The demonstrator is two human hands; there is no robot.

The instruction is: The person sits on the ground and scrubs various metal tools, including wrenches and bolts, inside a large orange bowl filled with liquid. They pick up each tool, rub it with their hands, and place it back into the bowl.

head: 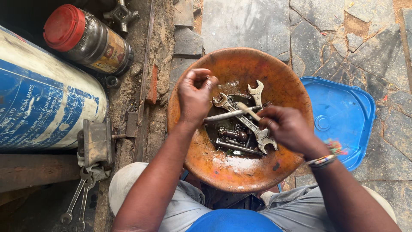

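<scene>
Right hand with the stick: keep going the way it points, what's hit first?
The right hand points its stick up-left; first in line, probably, is the left hand, closed above the orange bowl. Depth unclear.

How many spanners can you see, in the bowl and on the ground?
4. Two lie crossed in the orange bowl: one spanner near the back, one long spanner under the right hand. Two more spanners lie at bottom left. Others may be hidden.

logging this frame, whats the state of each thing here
left hand: closed on something small, cannot tell what
right hand: gripping a brush
bowl: upright, holds wrenches and bolts in dark liquid
jar: lying on its side, red cap on
blue lid: flat on the ground
</scene>
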